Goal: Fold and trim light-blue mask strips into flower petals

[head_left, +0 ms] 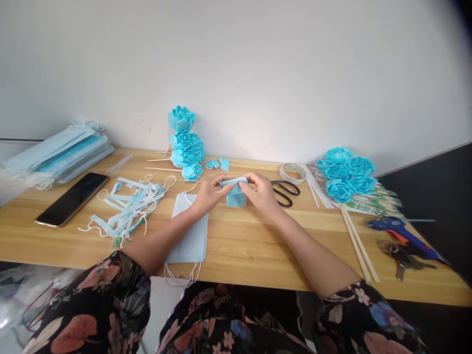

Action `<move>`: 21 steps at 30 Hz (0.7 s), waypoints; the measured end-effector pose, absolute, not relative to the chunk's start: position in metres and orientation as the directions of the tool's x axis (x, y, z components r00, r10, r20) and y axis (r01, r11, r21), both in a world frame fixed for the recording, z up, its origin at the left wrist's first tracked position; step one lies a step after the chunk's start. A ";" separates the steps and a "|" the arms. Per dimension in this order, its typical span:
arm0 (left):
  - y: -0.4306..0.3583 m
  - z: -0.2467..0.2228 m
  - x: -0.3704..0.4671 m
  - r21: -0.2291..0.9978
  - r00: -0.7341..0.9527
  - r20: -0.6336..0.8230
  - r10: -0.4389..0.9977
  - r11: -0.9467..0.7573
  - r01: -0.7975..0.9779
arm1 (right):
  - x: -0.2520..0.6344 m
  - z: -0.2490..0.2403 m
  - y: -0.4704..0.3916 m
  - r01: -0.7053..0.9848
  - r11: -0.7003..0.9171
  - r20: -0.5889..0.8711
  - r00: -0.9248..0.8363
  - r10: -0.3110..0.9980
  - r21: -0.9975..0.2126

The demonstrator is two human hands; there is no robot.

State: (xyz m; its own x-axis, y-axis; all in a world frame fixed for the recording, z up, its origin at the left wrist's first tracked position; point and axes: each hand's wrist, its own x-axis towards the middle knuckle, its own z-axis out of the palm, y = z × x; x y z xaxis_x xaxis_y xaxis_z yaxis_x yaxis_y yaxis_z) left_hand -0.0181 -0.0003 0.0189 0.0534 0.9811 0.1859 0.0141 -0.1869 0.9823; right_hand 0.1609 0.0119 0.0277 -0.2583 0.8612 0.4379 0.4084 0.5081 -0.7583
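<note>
Between my two hands is a small light-blue piece of face-mask fabric point(236, 198), its upper edge folded over. My left hand point(215, 189) pinches the fold from the left, thumb in front. From the other side my right hand point(258, 189) grips the same edge, its thumb close to the left one. Black-handled scissors point(285, 189) lie just right of my right hand, their blades hidden. A few folded blue petals point(221, 163) rest behind my hands. Under my left forearm is a small stack of face masks point(188, 241).
On the left are a mask pile point(62, 152), a phone point(73, 199) and cut mask strips point(129, 201). Blue fabric flowers point(187, 147) on sticks stand near the wall. To the right are a tape roll point(292, 172), more flowers point(346, 172), wooden sticks point(359, 243), a glue gun point(403, 236) and keys point(400, 255).
</note>
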 end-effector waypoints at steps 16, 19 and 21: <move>0.008 0.016 -0.022 0.961 -0.015 0.141 0.990 -0.141 -0.237 | 0.167 0.030 0.016 0.475 0.499 0.397 -0.303 0.866 -0.725; 0.009 0.019 -0.024 0.956 -0.028 0.152 0.988 -0.154 -0.249 | 0.170 0.031 0.018 0.466 0.474 0.394 -0.265 0.880 -0.747; 0.009 0.020 -0.025 0.967 -0.047 0.143 0.989 -0.150 -0.208 | 0.171 0.030 0.019 0.479 0.475 0.403 -0.253 0.880 -0.738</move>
State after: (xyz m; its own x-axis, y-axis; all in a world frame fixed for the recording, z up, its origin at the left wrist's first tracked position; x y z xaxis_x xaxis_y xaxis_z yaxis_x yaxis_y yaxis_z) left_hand -0.0247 0.0092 0.0198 -0.0471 0.9886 0.1428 -0.2082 -0.1495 0.9666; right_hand 0.1708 0.0186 0.0297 -0.2530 0.8797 0.4026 0.4788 0.4754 -0.7380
